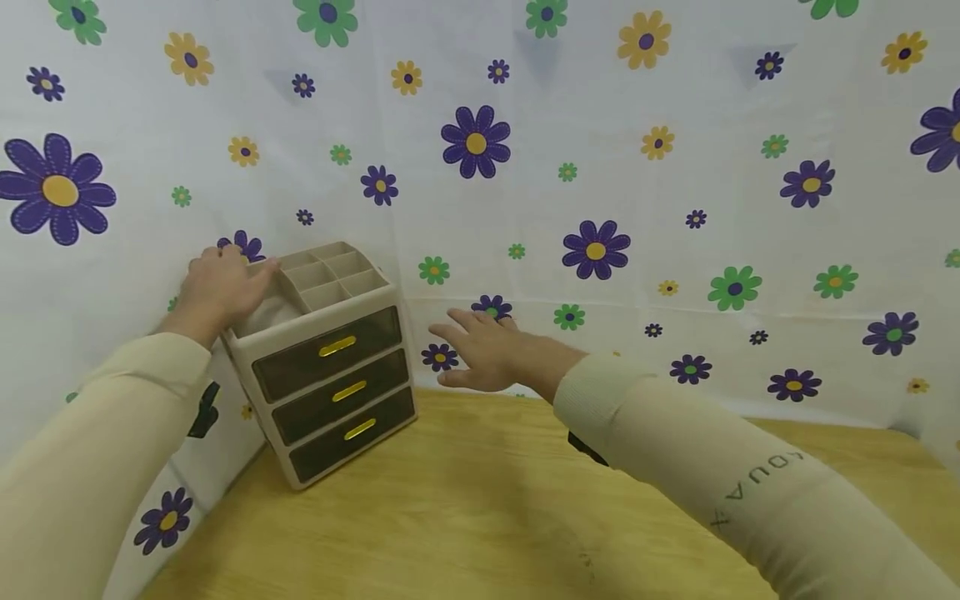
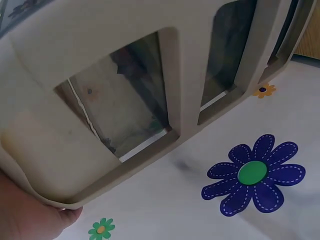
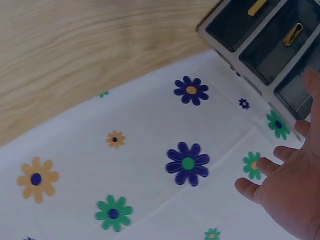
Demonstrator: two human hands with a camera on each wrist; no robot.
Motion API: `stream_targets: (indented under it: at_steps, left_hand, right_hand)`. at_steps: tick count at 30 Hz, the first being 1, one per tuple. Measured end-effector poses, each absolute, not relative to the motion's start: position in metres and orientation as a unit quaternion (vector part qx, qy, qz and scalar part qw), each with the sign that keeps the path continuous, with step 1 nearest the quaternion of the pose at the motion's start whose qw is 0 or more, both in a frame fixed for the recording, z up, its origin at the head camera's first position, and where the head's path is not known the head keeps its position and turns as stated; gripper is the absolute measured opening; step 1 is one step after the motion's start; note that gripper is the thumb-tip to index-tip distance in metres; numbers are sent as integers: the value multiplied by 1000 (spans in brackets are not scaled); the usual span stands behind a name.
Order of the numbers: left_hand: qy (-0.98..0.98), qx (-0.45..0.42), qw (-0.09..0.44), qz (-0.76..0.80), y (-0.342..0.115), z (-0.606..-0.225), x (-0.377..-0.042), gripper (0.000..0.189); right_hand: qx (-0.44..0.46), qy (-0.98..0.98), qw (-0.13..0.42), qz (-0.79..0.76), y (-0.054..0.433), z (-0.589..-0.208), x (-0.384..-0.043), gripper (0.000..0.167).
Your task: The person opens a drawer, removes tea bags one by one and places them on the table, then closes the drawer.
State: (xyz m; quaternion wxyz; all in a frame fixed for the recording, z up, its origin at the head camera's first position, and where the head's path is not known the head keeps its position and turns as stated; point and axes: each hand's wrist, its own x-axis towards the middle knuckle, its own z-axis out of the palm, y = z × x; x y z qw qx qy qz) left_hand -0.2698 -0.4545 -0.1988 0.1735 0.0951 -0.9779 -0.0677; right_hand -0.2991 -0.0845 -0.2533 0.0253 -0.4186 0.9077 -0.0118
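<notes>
A beige desktop drawer organizer [image 1: 341, 367] stands in the left corner of the wooden table, with three dark see-through drawers with gold handles, all closed. Small compartments [image 1: 330, 275] are on its top. My left hand [image 1: 220, 287] grips its upper left edge, the thumb reaching over the rim; the other fingers are partly hidden. In the left wrist view, the hand [image 2: 32, 212] is at a corner of the organizer's windowed side [image 2: 187, 75]. My right hand [image 1: 487, 354] is held in the air right of the organizer, fingers spread, holding nothing. The right wrist view shows this hand [image 3: 295, 190] beside the drawers.
A white cloth [image 1: 525, 200] with purple, green and orange flowers hangs behind the table [image 1: 465, 500] and along its left side. The organizer stands close to this cloth. Both forearms in beige sleeves [image 1: 690, 442] extend over the table area.
</notes>
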Motion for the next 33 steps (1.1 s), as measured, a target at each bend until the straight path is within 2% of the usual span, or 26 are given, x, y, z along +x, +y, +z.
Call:
stream_targets:
  at_steps: [5, 9, 14, 17, 24, 28, 33]
  left_hand:
    - [-985, 84, 145, -41, -455, -197, -273, 97]
    - [-988, 51, 133, -52, -452, -200, -281, 89]
    - [-988, -4, 143, -64, -451, -205, -285, 68]
    - [-986, -20, 151, -69, -450, -202, -284, 63]
    - [-984, -51, 146, -87, -435, -201, -287, 59]
    - [-980, -69, 149, -111, -425, -204, -292, 59]
    - [-975, -78, 143, -152, -415, -204, -295, 57]
  right_hand:
    - [-438, 898, -14, -20, -105, -247, -296, 77]
    - [-462, 882, -80, -51, -116, -253, -296, 70]
    - [-502, 820, -262, -82, -118, -261, -299, 39]
    - [-509, 786, -338, -97, -118, -260, -303, 34]
    - [-563, 741, -335, -145, -121, -261, -305, 33]
    - [-551, 734, -366, -156, -124, -262, -305, 27]
    - [-531, 760, -354, -123, -126, -259, -304, 29]
